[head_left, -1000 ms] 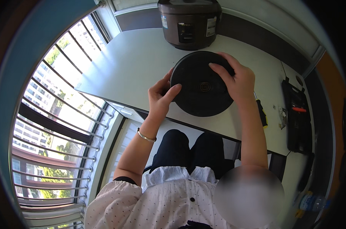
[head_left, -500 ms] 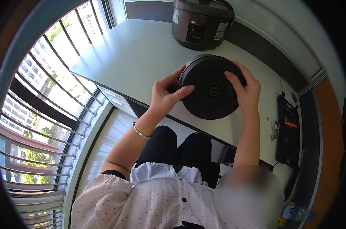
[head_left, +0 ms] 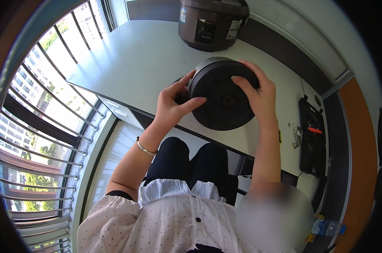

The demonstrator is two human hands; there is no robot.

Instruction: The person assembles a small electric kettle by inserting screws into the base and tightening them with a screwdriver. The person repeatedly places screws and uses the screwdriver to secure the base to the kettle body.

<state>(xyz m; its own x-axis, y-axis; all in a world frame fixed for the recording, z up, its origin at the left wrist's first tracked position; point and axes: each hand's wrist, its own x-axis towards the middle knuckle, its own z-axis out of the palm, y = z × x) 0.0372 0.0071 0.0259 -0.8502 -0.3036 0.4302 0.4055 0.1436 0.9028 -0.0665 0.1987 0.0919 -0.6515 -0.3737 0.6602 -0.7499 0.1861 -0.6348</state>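
Observation:
I hold up what looks like an electric kettle (head_left: 224, 114), its round black underside turned toward me. A ringed socket sits in the middle of that base, and a strip of silvery side wall shows along the upper rim. My left hand (head_left: 172, 103) grips the left side, thumb on the base's edge and fingers behind. On the right, my right hand (head_left: 260, 90) wraps the rim with its thumb lying on the black base. The top of the kettle is hidden from view.
A brown rice cooker (head_left: 214, 25) stands at the back of the white table (head_left: 127, 59). An open black tool case (head_left: 312, 143) with a red-handled tool lies at the right, small metal parts (head_left: 297, 135) beside it. A plastic bottle (head_left: 328, 227) is at lower right; a barred window fills the left.
The kettle and both hands appear slightly further left, but the whole scene has shifted that way too. A little more of the silvery side shows. Both hands keep their grip.

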